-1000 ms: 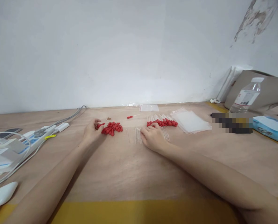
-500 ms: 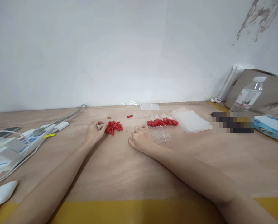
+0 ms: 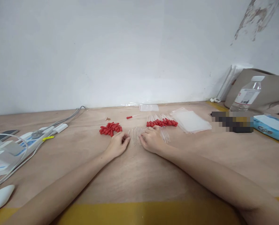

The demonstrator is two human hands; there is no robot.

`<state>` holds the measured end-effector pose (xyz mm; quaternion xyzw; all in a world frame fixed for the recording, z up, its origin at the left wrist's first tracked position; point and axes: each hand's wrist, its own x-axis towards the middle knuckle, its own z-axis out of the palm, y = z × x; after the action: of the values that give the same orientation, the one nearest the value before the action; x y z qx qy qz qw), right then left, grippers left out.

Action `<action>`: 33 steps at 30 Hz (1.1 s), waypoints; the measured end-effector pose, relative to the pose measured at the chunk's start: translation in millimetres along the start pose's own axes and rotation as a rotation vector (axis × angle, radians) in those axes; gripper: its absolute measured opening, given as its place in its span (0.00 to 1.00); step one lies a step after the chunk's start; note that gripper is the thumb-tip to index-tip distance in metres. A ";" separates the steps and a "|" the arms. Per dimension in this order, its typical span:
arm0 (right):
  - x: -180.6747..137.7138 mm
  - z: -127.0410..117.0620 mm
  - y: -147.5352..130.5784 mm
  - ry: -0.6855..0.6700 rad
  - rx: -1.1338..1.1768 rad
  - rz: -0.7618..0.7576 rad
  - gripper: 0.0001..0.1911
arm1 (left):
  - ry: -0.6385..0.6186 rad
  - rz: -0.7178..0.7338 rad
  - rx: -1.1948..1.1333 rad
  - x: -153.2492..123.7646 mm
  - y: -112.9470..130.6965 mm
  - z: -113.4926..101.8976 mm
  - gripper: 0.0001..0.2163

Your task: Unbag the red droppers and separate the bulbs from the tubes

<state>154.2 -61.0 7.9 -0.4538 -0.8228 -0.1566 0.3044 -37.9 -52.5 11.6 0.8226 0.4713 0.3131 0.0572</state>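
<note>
Two bare forearms enter from the bottom of the frame, one from the lower left corner and one from the lower right corner, and narrow toward the wrists near the centre. No sleeve, cuff or glove covers either arm within the picture; both are uncovered from the frame edge to the fingertips. The left hand (image 3: 117, 146), just left of centre, and the right hand (image 3: 152, 140), just right of centre, carry no ring, watch, bracelet or strap that can be made out. The fingers are slim, with short, unpainted nails.
</note>
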 end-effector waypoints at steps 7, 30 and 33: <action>-41.0 -23.2 32.0 0.088 0.015 -0.070 0.15 | -0.024 -0.054 -0.045 12.3 14.1 14.8 0.07; -53.3 -26.3 43.0 0.216 0.049 0.047 0.09 | -0.070 0.002 0.539 116.4 -21.9 5.9 0.08; -51.9 -29.0 41.2 0.267 0.037 0.069 0.19 | -0.037 0.108 0.471 76.2 -7.5 -8.8 0.07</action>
<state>220.1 -88.1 -4.0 -0.4509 -0.7617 -0.1898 0.4248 -21.0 11.7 50.8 0.8428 0.4855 0.1821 -0.1443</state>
